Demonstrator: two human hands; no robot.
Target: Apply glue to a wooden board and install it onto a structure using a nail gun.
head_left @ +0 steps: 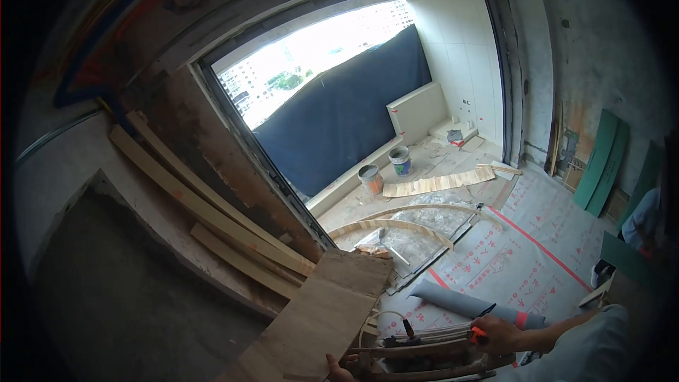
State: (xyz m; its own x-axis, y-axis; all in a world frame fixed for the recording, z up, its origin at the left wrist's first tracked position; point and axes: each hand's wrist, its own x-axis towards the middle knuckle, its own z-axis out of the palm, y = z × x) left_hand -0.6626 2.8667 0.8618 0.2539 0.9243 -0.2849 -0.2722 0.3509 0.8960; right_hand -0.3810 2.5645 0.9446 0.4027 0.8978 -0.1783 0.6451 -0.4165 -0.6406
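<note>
At the bottom edge, my left hand (339, 370) shows only in part, its fingers closed at the side of a wide brown wooden board (318, 315). My right hand (498, 334) reaches in from the lower right and is closed around a small orange-and-black hand tool (479, 336); its exact kind is not clear. Beneath that hand lies a long, narrow wooden frame or bench (431, 354). A black plug-like fitting (408, 327) on a pale cable stands beside it.
A grey roll (467, 302) lies on the printed floor covering (509, 255). Long planks (212, 205) lean at left. Curved wooden strips (396, 225) lie by the balcony opening, with two buckets (399, 160) beyond. Green boards (601, 163) and another person's sleeve (642, 212) are at right.
</note>
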